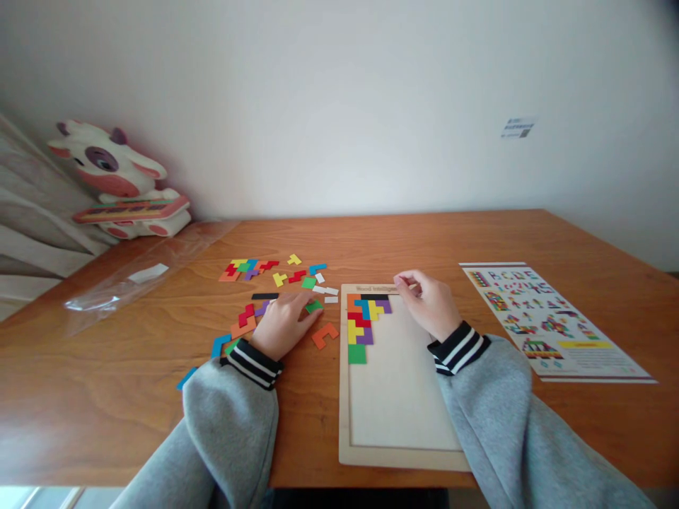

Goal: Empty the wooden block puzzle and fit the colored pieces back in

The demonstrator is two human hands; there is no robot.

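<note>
My left hand [283, 322] is over the loose puzzle pieces, its thumb and fingertips closed around a green puzzle piece [314, 306]. Just below that lies an orange angular piece [325, 334]. To the right is a wooden puzzle board [344, 396], its upper left corner filled with fitted pieces, including a green square [357, 354] and a black bar [374, 297]. My right hand [429, 300] hovers over the board's top edge, thumb and index finger pressed together with no piece visible between them. Part of the board's right side is hidden under my right forearm.
Several coloured pieces [247, 268] lie grouped at the back left, with white pieces [325, 290] nearer the board. A printed pattern sheet [556, 325] lies on the right. A clear plastic bag [117, 283] and a cow toy with a keyboard [124, 180] occupy the left.
</note>
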